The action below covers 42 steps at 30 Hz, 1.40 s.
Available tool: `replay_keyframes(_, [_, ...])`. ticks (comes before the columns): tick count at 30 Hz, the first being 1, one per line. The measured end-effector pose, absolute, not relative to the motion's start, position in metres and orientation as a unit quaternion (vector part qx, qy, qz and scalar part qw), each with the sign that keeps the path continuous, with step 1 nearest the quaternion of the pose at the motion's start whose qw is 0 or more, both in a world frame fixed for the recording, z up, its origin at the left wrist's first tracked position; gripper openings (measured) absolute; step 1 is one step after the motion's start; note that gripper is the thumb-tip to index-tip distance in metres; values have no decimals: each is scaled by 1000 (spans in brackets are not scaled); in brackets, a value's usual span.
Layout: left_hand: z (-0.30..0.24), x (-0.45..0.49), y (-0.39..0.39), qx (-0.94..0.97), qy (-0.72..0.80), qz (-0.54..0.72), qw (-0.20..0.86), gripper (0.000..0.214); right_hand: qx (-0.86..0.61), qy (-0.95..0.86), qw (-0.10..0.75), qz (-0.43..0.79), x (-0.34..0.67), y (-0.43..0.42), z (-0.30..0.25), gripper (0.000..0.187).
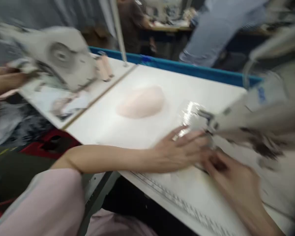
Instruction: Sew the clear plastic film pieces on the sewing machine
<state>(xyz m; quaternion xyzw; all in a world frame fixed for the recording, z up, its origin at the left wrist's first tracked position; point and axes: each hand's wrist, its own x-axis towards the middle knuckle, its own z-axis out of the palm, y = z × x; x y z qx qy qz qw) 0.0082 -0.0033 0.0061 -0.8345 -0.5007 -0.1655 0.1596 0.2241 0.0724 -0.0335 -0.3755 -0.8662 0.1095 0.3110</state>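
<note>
The left hand [178, 151] lay flat, fingers extended, beside the sewing machine [258, 119], perhaps for steadying; blur hid the right hand's [236, 178] grip. Pale-pink fabric [144, 102] lay on the table [108, 129], apparently within reach.

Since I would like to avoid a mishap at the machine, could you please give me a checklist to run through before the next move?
1. Both hands at the near sewing machine: ok, left hand and right hand are close together beside it.
2. Fingers clear of the needle: cannot tell, too blurred.
3. Grip on any material: cannot tell, hidden between the hands.
4. Pale pink piece apart from both hands: ok, on the white tabletop.
5. Co-worker's hand out of the way: ok, by the other sewing machine.
</note>
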Motion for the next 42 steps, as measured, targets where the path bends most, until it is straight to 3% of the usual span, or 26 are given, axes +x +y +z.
replay_keyframes(3, [-4, 9, -3, -848, -454, -179, 209, 31, -407, -861, 266, 150, 201, 71, -8, 8])
replay_keyframes(10, [-7, 10, 3, -885, -419, -175, 101, 35, -450, -828, 258, 214, 199, 77, -8, 10])
replay_keyframes(15, [-9, 11, 10, -885, -423, -171, 99, 38, -442, -853, 247, 129, 206, 78, -11, 14])
replay_keyframes(19, [-9, 12, 16, -884, -423, -176, 98, 35, -355, -905, 232, 9, 213, 74, -10, 26])
replay_keyframes(23, [-9, 14, 17, -891, -399, -176, 127, 32, -315, -923, 204, -83, 217, 68, -8, 26])
replay_keyframes(42, [-16, 9, 27, -875, -444, -174, 77, 33, -340, -922, 140, -120, 212, 72, -8, 30])
